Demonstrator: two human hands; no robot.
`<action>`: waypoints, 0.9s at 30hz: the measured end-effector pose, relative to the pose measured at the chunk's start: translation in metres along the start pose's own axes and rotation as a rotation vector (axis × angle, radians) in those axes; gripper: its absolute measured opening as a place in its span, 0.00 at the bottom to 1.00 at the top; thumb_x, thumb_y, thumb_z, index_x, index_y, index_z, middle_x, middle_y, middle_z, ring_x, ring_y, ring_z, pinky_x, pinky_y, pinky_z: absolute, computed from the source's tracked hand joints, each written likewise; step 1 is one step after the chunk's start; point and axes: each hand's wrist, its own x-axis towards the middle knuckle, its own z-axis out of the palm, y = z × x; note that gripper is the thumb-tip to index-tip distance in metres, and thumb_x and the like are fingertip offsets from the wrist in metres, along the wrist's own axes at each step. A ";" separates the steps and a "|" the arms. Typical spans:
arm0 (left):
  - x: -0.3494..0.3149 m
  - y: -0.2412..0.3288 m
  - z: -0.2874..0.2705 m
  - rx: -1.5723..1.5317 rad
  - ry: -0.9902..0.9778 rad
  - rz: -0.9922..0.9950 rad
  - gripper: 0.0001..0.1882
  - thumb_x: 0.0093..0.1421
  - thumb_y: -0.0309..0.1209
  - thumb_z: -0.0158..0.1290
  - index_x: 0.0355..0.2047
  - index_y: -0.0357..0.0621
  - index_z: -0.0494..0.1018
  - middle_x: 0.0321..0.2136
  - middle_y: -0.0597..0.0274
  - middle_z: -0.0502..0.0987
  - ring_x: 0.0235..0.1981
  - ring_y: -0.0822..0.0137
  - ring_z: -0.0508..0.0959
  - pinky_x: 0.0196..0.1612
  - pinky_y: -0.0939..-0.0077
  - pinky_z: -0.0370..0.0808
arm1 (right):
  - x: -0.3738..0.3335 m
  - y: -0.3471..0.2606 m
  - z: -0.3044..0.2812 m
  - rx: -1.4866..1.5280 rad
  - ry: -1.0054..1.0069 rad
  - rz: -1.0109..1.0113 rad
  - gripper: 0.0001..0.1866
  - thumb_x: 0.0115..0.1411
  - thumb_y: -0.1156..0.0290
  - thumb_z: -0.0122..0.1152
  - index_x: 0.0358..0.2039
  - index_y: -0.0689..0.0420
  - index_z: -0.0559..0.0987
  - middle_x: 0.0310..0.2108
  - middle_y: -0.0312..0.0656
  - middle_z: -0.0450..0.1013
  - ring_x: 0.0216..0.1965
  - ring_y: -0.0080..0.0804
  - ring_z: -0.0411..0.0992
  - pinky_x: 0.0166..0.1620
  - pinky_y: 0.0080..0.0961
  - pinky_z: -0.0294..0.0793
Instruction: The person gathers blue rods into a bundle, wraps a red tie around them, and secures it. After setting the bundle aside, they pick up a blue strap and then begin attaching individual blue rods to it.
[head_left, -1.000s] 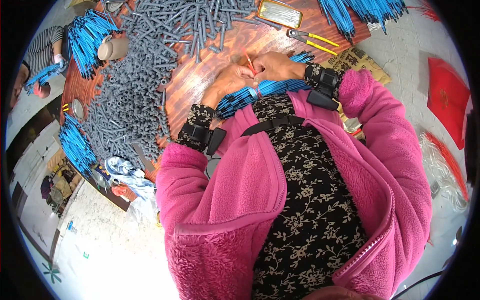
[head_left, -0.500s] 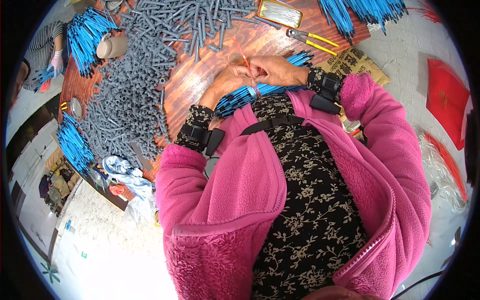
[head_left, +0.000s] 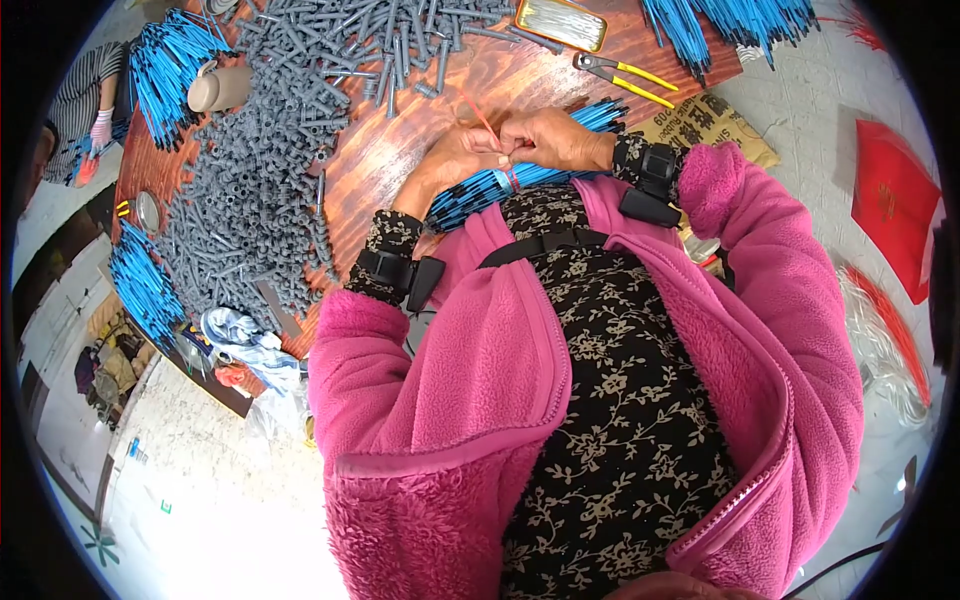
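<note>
A bundle of thin blue rods with black ends [head_left: 465, 203] lies across the table's near edge, close against my body. Around its middle runs a red tie [head_left: 484, 118], whose loose end sticks up and away past my fingers. My left hand [head_left: 455, 165] is closed, thumb and fingers pinched on the tie just above the bundle. Beside it my right hand [head_left: 555, 140] is closed too, its fingertips meeting the left thumb at the same spot. The exact grip on the tie is partly hidden by the fingers.
Grey plastic pieces [head_left: 250, 190] form a large heap on the left of the wooden table [head_left: 375, 150]. Yellow-handled pliers [head_left: 640, 82] and a tin of white strips [head_left: 562, 24] lie beyond my hands. A co-worker's gloved hand [head_left: 101, 132] holds blue rods at far left.
My right fingertips have moved slightly down toward the bundle, closer to my left thumb. The co-worker's gloved hand at the left has shifted a little.
</note>
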 end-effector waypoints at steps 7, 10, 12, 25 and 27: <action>-0.001 0.002 0.001 -0.007 0.018 -0.012 0.09 0.54 0.21 0.61 0.36 0.34 0.77 0.33 0.58 0.82 0.36 0.70 0.81 0.46 0.75 0.77 | 0.000 0.008 0.008 -0.037 0.096 -0.084 0.09 0.52 0.65 0.67 0.27 0.54 0.75 0.24 0.42 0.74 0.28 0.45 0.74 0.31 0.38 0.70; 0.001 0.000 0.000 -0.029 0.021 -0.015 0.08 0.54 0.22 0.61 0.34 0.34 0.77 0.33 0.58 0.82 0.36 0.70 0.81 0.45 0.76 0.77 | -0.001 0.005 0.008 0.028 0.082 -0.024 0.09 0.53 0.65 0.66 0.27 0.54 0.75 0.24 0.43 0.74 0.28 0.45 0.74 0.31 0.39 0.70; 0.002 -0.001 -0.001 -0.024 0.005 -0.012 0.11 0.54 0.21 0.61 0.38 0.33 0.76 0.34 0.57 0.81 0.36 0.70 0.81 0.45 0.76 0.77 | -0.002 0.002 0.009 0.016 0.102 -0.016 0.09 0.53 0.64 0.66 0.27 0.54 0.76 0.24 0.42 0.74 0.28 0.45 0.74 0.31 0.39 0.70; -0.001 0.007 0.002 0.085 0.021 0.029 0.28 0.55 0.21 0.60 0.55 0.33 0.63 0.34 0.54 0.81 0.37 0.69 0.81 0.45 0.76 0.76 | -0.004 0.007 0.009 -0.060 0.100 -0.008 0.08 0.54 0.65 0.65 0.28 0.54 0.77 0.22 0.41 0.73 0.27 0.43 0.75 0.31 0.39 0.70; 0.002 0.003 0.000 0.077 0.031 0.025 0.29 0.55 0.21 0.60 0.56 0.33 0.63 0.34 0.55 0.82 0.37 0.70 0.81 0.45 0.76 0.75 | -0.003 0.004 0.009 -0.058 0.100 0.001 0.07 0.54 0.65 0.64 0.28 0.53 0.77 0.22 0.41 0.73 0.27 0.43 0.75 0.30 0.38 0.70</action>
